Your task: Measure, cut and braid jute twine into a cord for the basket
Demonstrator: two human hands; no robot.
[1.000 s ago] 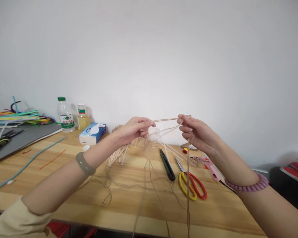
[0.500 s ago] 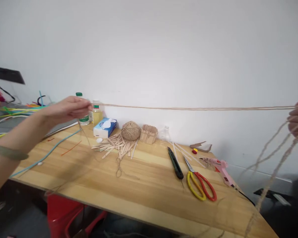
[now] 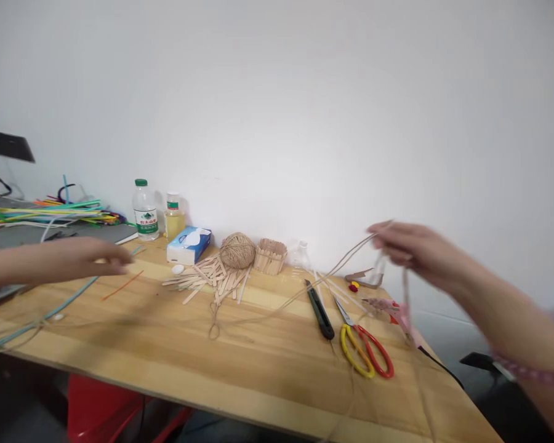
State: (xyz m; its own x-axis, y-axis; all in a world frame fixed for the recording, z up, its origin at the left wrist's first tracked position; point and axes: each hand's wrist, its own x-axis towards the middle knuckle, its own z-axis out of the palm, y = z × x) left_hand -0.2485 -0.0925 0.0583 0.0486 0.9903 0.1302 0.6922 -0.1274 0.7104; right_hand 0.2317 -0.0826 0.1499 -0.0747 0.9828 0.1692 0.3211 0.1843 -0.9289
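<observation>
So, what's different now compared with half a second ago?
The left hand has dropped toward the tabletop and appears to have let go of the twine, which was stretched between both hands and now slopes slack. The right hand has come inward, leftward, keeping its hold. The twine ball, box cutter and scissors stay put.
</observation>
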